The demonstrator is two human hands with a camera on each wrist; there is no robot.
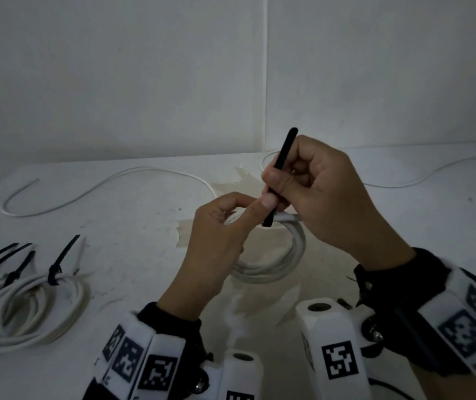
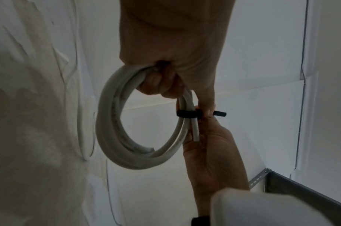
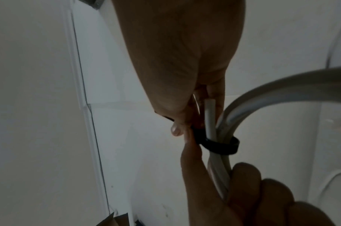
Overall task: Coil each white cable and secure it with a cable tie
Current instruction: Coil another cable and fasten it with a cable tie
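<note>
left hand (image 1: 216, 238) wrapped round the white coil (image 1: 271, 255), right hand (image 1: 317, 194) pinching the black cable tie (image 1: 281, 166) looped on it, above the bench (image 1: 144, 226).

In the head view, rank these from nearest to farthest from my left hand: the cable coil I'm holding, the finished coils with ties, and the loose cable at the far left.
1. Cable coil: in the left hand itself, centre.
2. Finished coils: near left, on the table.
3. Loose cable: far left, toward the wall.
</note>
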